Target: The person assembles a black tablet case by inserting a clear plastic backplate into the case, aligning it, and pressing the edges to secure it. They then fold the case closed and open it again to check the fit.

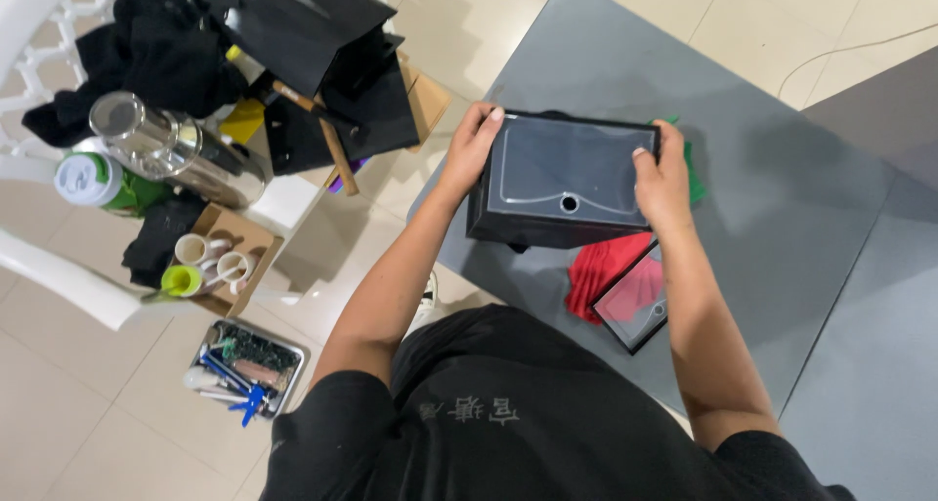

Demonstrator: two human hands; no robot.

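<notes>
Black shirt fills the near edge; beyond it both forearms reach over the grey table [782,169]. Left hand [471,147] and right hand [660,184] grip opposite ends of a black box [562,184] with a clear lid, fingers curled over its edges. Box is lifted, tilted, above a red cloth [601,271]. Seemingly mid-handling; steady two-handed support matters.

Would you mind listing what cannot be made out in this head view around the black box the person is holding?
- Contents of the black box: hidden by its glossy lid, held by the left hand and right hand.
- Green cloth: mostly behind the box and right hand.
- Second lid on the red cloth: partly covered by the right forearm.
- Small items in the metal tray: too small to identify.
</notes>
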